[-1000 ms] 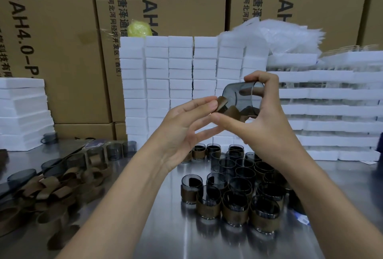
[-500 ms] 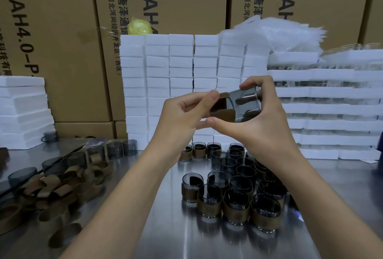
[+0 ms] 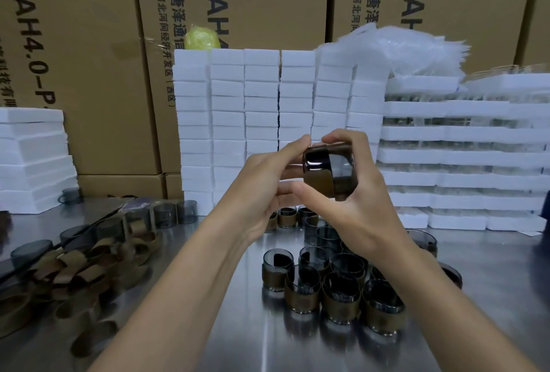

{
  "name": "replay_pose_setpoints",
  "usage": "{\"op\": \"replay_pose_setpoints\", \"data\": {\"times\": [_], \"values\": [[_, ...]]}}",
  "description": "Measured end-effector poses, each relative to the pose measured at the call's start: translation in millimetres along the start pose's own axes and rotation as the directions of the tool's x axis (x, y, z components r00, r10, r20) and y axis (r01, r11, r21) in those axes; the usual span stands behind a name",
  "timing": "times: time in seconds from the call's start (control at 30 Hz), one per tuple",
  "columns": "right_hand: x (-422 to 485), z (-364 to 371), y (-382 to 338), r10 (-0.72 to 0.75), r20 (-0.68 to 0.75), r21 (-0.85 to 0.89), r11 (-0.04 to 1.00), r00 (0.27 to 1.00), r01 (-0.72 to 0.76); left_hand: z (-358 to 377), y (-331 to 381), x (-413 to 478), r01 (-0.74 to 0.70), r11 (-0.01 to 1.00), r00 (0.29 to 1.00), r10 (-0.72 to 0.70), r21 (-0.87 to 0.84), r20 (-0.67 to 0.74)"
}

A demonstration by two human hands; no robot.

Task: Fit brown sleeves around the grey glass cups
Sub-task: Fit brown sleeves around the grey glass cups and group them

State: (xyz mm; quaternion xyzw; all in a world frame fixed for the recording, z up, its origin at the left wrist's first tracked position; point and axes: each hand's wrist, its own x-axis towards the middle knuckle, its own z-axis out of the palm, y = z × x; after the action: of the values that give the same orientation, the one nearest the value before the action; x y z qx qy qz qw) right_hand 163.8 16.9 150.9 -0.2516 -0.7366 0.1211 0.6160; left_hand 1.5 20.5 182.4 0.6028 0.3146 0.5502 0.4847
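Note:
A grey glass cup [image 3: 342, 167] lies on its side in the air at mid-frame, with a brown sleeve [image 3: 320, 182] around its left half. My right hand [image 3: 354, 211] grips the cup from below and behind, fingertips curled over its top. My left hand [image 3: 265, 190] pinches the sleeve end of the cup with thumb and fingers. Below them, several sleeved cups [image 3: 339, 291] stand grouped on the steel table [image 3: 232, 336]. A heap of loose brown sleeves [image 3: 83, 264] lies at the left, with bare grey cups [image 3: 175, 212] behind it.
Stacks of white foam blocks [image 3: 262, 121] form a wall behind the hands, with more foam trays [image 3: 464, 157] at the right and a foam stack [image 3: 32, 157] at the left. Cardboard boxes [image 3: 89, 59] rise behind. Clear plastic bags [image 3: 413, 50] top the foam.
The sleeve has gone from held open beside the cup to pushed over its end. Both hands have dropped lower and the cup has turned on its side.

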Motion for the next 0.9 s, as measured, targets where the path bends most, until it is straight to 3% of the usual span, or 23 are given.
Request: {"op": "replay_pose_setpoints", "data": {"times": [0.3,0.47,0.63,0.8,0.9], "values": [[-3,-7,13,0.005,0.167,-0.127,0.992,0.986,0.016,-5,-2,0,0.008,0.997,0.998,-0.013,0.082,0.064],[1,-11,12,-0.038,0.167,-0.127,0.990,0.985,0.060,-4,-1,0,-0.013,0.994,0.995,0.002,0.109,0.099],[8,-23,7,0.005,0.138,-0.176,0.984,0.990,0.020,-7,3,-2,-0.049,0.977,0.970,-0.003,0.209,0.245],[11,-29,3,0.061,0.116,-0.163,0.986,0.991,-0.042,-8,-1,1,-0.044,0.984,0.988,0.017,0.175,0.150],[10,-30,1,0.027,0.149,-0.171,0.985,0.989,-0.001,-15,-1,2,-0.051,0.980,0.986,0.019,0.194,0.163]]}}
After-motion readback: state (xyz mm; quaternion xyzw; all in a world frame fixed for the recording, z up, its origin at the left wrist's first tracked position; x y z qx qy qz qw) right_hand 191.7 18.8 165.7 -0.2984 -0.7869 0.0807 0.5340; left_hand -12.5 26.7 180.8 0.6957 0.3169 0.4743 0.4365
